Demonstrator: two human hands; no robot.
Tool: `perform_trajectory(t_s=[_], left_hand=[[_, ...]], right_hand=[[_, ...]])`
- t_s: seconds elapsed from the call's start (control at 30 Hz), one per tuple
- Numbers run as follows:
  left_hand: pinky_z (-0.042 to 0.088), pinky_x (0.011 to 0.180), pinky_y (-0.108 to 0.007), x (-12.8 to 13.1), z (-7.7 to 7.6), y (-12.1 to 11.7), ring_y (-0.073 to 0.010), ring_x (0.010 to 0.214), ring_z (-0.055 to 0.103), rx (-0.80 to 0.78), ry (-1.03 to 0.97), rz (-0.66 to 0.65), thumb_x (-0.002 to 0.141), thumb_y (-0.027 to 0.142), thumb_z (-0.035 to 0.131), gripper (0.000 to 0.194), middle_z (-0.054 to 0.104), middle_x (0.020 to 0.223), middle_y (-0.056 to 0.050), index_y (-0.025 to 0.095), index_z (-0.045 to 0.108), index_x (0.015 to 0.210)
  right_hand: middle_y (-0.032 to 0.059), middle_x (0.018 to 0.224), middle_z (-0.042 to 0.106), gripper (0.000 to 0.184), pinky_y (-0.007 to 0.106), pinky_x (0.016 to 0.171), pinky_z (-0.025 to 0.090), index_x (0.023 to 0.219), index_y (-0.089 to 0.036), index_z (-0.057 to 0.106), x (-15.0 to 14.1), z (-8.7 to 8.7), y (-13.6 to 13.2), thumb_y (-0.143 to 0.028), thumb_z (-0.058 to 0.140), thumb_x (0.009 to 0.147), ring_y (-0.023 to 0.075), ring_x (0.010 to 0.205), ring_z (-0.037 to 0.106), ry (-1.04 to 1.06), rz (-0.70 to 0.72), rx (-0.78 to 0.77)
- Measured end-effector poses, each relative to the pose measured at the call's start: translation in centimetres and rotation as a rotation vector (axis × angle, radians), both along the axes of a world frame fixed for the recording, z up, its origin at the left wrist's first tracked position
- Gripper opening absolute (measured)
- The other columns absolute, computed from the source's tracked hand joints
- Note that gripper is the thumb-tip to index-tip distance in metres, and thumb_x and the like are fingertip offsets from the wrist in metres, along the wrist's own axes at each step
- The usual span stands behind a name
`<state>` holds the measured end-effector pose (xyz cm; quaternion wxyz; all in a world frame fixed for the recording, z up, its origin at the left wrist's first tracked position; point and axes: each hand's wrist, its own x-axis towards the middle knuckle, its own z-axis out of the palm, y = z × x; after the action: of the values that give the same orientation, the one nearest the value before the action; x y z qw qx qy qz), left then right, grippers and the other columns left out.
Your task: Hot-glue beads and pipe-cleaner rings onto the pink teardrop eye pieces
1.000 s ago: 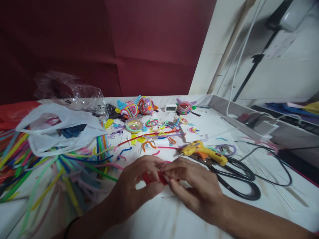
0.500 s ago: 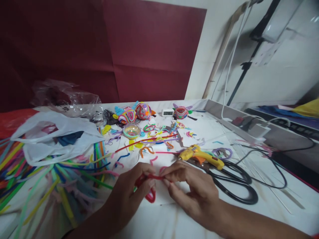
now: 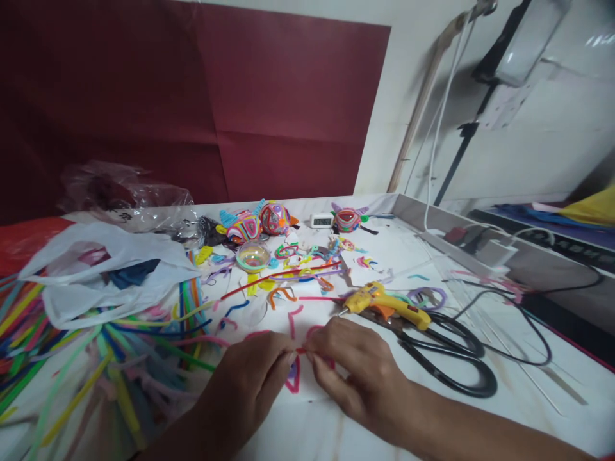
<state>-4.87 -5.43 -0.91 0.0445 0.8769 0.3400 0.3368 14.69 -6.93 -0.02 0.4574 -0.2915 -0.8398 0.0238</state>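
Head view: best to grip the red strip (image 3: 301, 350) close to the bend point and work it in small, even moves; yanking could kink it. Left hand (image 3: 252, 371) and right hand (image 3: 362, 362) each pinch it, thumb to forefinger, fingers curled, tips near each other. Strip sits between them, over the pink-edged shape (image 3: 293, 384). Glue gun (image 3: 389, 303) lies beside the right hand.
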Motion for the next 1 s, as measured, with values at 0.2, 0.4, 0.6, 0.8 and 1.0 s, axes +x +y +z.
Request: perform_trajectory(t_s=[0.2, 0.4, 0.6, 0.8, 1.0], left_hand=[[0.043, 0.056, -0.019, 0.1, -0.6, -0.3, -0.0111, 0.06, 0.061, 0.143, 0.016, -0.014, 0.09, 0.015, 0.046, 0.011, 0.063, 0.068, 0.003, 0.022, 0.053, 0.089], [0.047, 0.061, -0.02, 0.2, -0.9, -0.7, -0.0112, 0.061, 0.063, 0.145, -0.018, 0.001, 0.094, 0.017, 0.041, 0.015, 0.065, 0.072, 0.002, 0.022, 0.054, 0.099], [0.042, 0.048, -0.02, 0.5, -0.4, -1.0, -0.0097, 0.047, 0.058, 0.215, -0.042, 0.028, 0.095, 0.02, 0.04, 0.011, 0.06, 0.059, 0.006, 0.021, 0.052, 0.093], [0.04, 0.044, -0.02, 0.0, -0.7, -0.3, -0.0106, 0.044, 0.058, 0.223, -0.037, 0.098, 0.094, 0.021, 0.042, 0.01, 0.056, 0.052, 0.007, 0.022, 0.051, 0.089], [0.04, 0.042, -0.018, -0.1, -0.8, 0.3, -0.0106, 0.048, 0.061, 0.177, -0.042, 0.119, 0.094, 0.021, 0.042, 0.013, 0.059, 0.055, 0.006, 0.021, 0.053, 0.087]], right_hand=[[0.0053, 0.068, 0.061, 0.021, 0.031, 0.055, 0.038, 0.082, -0.014, 0.063, 0.0, -0.4, 0.0, -0.012, 0.046, 0.092, 0.0174, 0.062, 0.048, -0.253, -0.111, 0.111], [0.0079, 0.071, 0.063, 0.021, 0.032, 0.058, 0.04, 0.095, -0.008, 0.063, 0.1, -0.2, -0.6, -0.007, 0.043, 0.091, 0.0192, 0.064, 0.05, -0.305, -0.121, 0.194], [0.0065, 0.065, 0.06, 0.012, 0.029, 0.055, 0.041, 0.09, -0.008, 0.062, -0.3, -0.5, -1.1, -0.005, 0.051, 0.086, 0.0168, 0.06, 0.049, -0.15, -0.131, 0.2], [0.0029, 0.073, 0.066, 0.021, 0.023, 0.062, 0.045, 0.085, -0.017, 0.063, 1.3, 2.7, 1.7, -0.02, 0.045, 0.095, 0.0123, 0.066, 0.06, -0.265, -0.111, -0.221], [0.0048, 0.104, 0.065, 0.022, 0.037, 0.077, 0.053, 0.105, -0.016, 0.061, 3.0, 5.3, 12.7, -0.032, 0.056, 0.092, 0.0165, 0.087, 0.063, -0.53, -0.321, -0.397]])
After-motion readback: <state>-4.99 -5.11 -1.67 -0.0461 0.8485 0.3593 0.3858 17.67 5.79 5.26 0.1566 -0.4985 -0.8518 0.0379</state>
